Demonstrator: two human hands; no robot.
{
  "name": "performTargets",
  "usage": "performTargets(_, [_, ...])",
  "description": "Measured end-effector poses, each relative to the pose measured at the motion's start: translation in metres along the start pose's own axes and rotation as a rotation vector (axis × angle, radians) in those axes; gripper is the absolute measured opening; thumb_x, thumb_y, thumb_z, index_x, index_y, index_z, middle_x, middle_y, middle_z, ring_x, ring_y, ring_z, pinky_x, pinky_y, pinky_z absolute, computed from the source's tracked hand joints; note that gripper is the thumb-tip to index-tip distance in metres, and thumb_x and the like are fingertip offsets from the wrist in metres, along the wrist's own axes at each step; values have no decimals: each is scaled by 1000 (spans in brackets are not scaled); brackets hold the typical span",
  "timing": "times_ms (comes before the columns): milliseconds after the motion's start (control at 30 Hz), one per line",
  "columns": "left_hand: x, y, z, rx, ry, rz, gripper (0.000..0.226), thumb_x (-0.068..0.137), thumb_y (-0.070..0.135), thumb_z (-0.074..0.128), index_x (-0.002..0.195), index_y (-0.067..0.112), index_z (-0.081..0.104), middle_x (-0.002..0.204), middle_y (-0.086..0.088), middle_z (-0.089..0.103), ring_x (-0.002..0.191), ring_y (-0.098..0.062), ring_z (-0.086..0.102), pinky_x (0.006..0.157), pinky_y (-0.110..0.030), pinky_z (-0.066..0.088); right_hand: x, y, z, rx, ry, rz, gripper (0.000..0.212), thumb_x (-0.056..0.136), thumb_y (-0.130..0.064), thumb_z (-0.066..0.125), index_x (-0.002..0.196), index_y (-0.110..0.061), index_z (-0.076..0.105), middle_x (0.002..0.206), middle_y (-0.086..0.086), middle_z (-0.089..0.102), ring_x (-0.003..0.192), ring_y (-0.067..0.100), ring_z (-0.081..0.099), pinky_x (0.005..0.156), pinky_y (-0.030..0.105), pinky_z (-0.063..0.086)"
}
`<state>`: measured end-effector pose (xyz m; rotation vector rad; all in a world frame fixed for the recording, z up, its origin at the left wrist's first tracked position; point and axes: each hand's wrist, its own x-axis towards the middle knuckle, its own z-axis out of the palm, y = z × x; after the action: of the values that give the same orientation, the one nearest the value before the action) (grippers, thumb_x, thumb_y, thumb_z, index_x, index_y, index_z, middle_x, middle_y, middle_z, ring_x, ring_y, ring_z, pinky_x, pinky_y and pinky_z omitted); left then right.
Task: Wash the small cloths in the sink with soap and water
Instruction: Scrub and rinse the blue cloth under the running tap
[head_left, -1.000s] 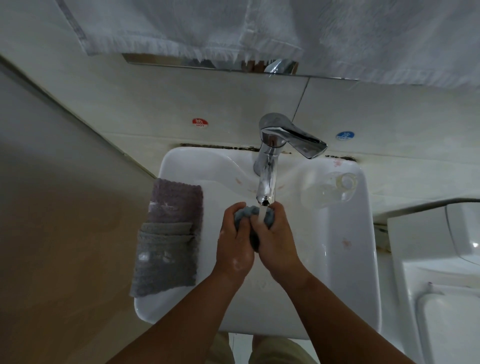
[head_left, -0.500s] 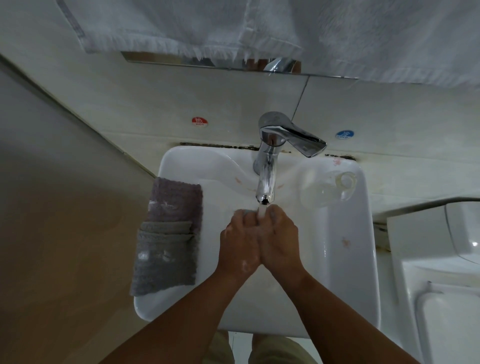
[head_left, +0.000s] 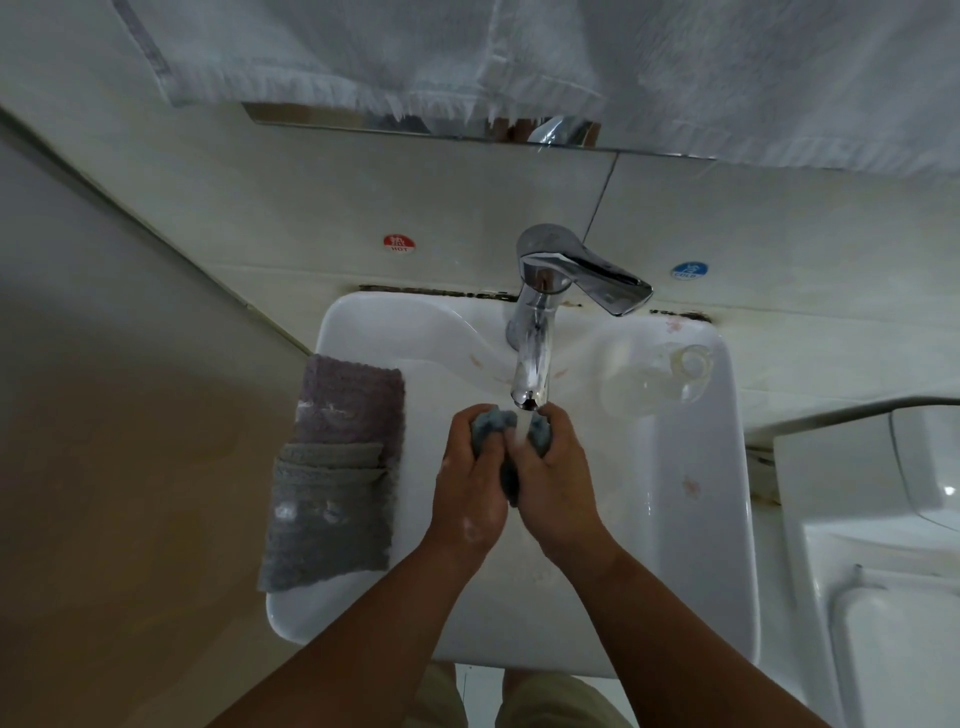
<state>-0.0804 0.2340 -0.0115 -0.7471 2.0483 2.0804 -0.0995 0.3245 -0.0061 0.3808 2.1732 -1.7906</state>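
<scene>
**Hands squeezing a blue cloth (head_left: 491, 423) under the running tap (head_left: 535, 332)**

Head view: three small cloths are showing. One is bunched between two hands, and two are lying on the sink (head_left: 691, 519) rim, off to the left of the fingers. There is one tap, and one stream of water (head_left: 522, 431) is falling from it.

The left hand (head_left: 470, 488) and right hand (head_left: 558, 488) are pressing together over the basin. The left fingers (head_left: 460, 421) are curling tightly round the near-left lump of the blue cloth, and the right fingers (head_left: 558, 421) are curling round its right side. A dark tail of the cloth is hanging down between the palms. The water is landing in the narrow gap between the two sets of fingertips, right on the cloth. A white dab of suds is sitting on the back of the left hand.

Left of the fingers, the purple cloth (head_left: 353, 400) is lying farther back, and the grey cloth (head_left: 327, 514) is overlapping its near edge and draping over the rim. Right of the fingers, one clear bottle (head_left: 654, 379) is lying on the sink ledge.

On the wall beyond the fingers two round stickers are showing: a red one (head_left: 399, 243) reading "HOT" to the left and a blue one (head_left: 689, 270) reading "COLD" to the right.
</scene>
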Motion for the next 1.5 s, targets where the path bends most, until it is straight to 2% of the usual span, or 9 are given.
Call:
performTargets(267, [-3, 9, 3, 568, 98, 162, 30, 105, 28, 37, 113, 7, 57, 100, -9, 65, 92, -25, 62, 81, -33, 50, 5, -4, 0, -311, 59, -116, 15, 102, -28, 54, 90, -20, 52, 73, -12, 58, 67, 1, 61, 58, 10, 43])
performTargets(400, [8, -7, 1, 805, -36, 332, 25, 78, 22, 62, 95, 5, 67, 82, -8, 63, 68, -20, 63, 54, -25, 51, 11, -1, 1, -476, 54, -135, 21, 102, -26, 53, 83, -17, 54, 70, -13, 56, 63, 5, 57, 62, 18, 46])
performTargets(567, [5, -5, 1, 713, -34, 257, 20, 98, 26, 50, 97, 11, 63, 82, -8, 65, 71, -25, 65, 64, -39, 55, 9, -5, 6, -367, 74, -56, 48, 107, -31, 38, 66, -17, 58, 62, -3, 61, 57, 10, 58, 59, 30, 46])
performTargets(667, [1, 6, 3, 272, 76, -27, 28, 107, 34, 39, 87, 22, 56, 83, -1, 63, 74, -15, 62, 70, -40, 53, 4, -8, 7, -234, 47, 0, 27, 105, -34, 45, 82, -22, 50, 69, -6, 56, 60, 5, 55, 59, 29, 47])
performTargets(800, [-3, 6, -1, 129, 40, 12, 14, 106, 30, 46, 115, 28, 56, 101, 1, 67, 87, -12, 69, 74, -33, 61, -1, -5, 4, -43, 0, 4, 10, 102, -25, 56, 109, -21, 52, 77, -11, 57, 63, -3, 59, 59, 16, 49])
performTargets(967, [-2, 6, 4, 283, 121, 50, 24, 107, 35, 39, 100, 19, 56, 88, 2, 66, 81, -15, 66, 73, -37, 55, -1, -4, 4, -213, 74, -72, 23, 102, -30, 54, 80, -32, 49, 71, -10, 58, 63, 1, 57, 58, 13, 44])
performTargets(1267, [10, 0, 5, 934, -66, 251, 27, 93, 22, 68, 116, 8, 63, 102, -10, 69, 89, -26, 69, 81, -35, 57, 8, -4, 2, -374, 79, -56, 31, 105, -29, 45, 81, -14, 59, 71, -4, 62, 66, 12, 61, 65, 32, 51])
performTargets(1400, [6, 7, 2, 380, 53, -47, 47, 105, 45, 38, 80, 17, 66, 75, -4, 70, 73, -21, 68, 71, -40, 57, 8, -3, 5, -369, 41, -40, 47, 107, -38, 37, 70, -18, 59, 66, -1, 62, 62, 15, 61, 64, 38, 51])
performTargets(1500, [0, 8, 3, 274, 68, -12, 32, 107, 37, 38, 94, 18, 61, 83, 2, 66, 74, -10, 63, 71, -34, 54, 7, -8, 3, -268, 22, 12, 27, 106, -35, 43, 85, -20, 52, 73, -2, 60, 65, 11, 58, 64, 35, 52])
